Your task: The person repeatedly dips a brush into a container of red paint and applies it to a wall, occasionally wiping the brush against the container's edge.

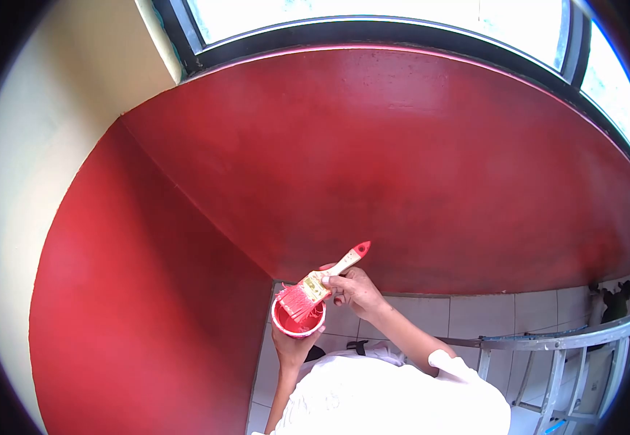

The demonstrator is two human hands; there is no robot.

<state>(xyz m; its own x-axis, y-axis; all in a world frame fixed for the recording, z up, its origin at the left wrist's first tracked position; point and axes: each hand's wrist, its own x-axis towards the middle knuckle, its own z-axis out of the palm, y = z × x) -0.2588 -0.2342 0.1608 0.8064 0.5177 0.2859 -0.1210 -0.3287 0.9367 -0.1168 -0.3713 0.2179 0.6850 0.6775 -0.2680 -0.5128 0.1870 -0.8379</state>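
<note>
My left hand is wrapped round a small cup of red paint, holding it upright from below. In my right hand is a paintbrush with a pale wooden handle and a red tip, gripped near its metal band. Its bristles, coated in red, point down over the cup's mouth and overlap the rim in this view. Part of my left hand's fingers is hidden behind the cup. Red-painted walls meet in a corner just beyond my hands.
A metal ladder lies at the lower right above white floor tiles. Dark-framed windows run along the top. A cream-coloured wall section borders the red at left. A dark figurine-like object stands at far right.
</note>
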